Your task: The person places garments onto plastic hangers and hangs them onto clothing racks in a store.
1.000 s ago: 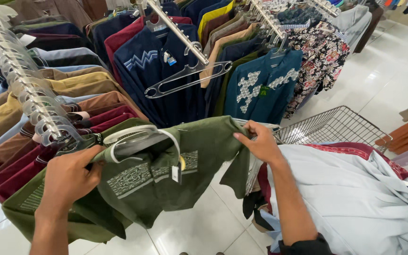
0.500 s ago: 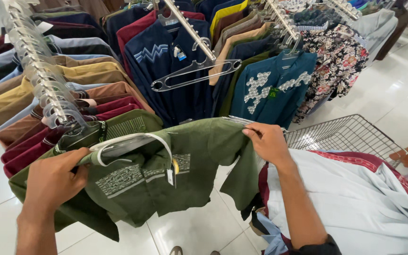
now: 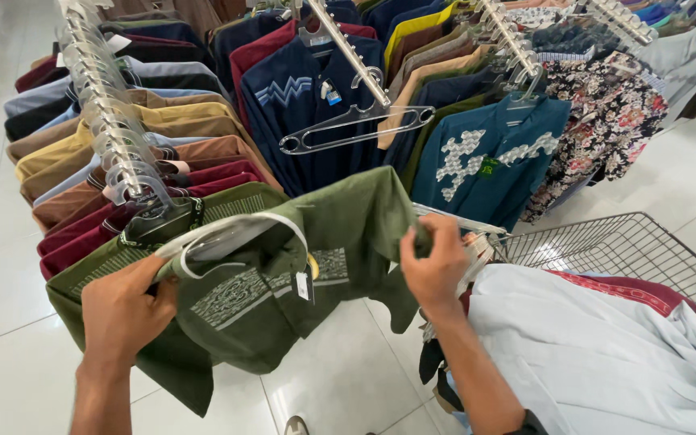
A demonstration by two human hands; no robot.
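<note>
I hold an olive green shirt (image 3: 275, 282) with pale embroidery on its chest, spread between both hands in front of the racks. My left hand (image 3: 126, 310) grips its collar end together with a clear plastic hanger (image 3: 227, 238). My right hand (image 3: 435, 262) pinches the shirt's other shoulder. A small price tag (image 3: 303, 285) dangles from the front. Another olive shirt (image 3: 106, 266) hangs at the end of the left rack just behind it.
A left rack (image 3: 106, 121) holds brown, maroon and yellow shirts. The middle rack (image 3: 348, 56) carries navy shirts and an empty grey hanger (image 3: 356, 125). A teal embroidered shirt (image 3: 485, 157) hangs right. A wire cart (image 3: 606, 246) holds pale blue clothes (image 3: 598, 354). White tiled floor lies below.
Both hands have lifted the green shirt higher and shifted it right, closer to the left rack's end. The view has tilted up slightly.
</note>
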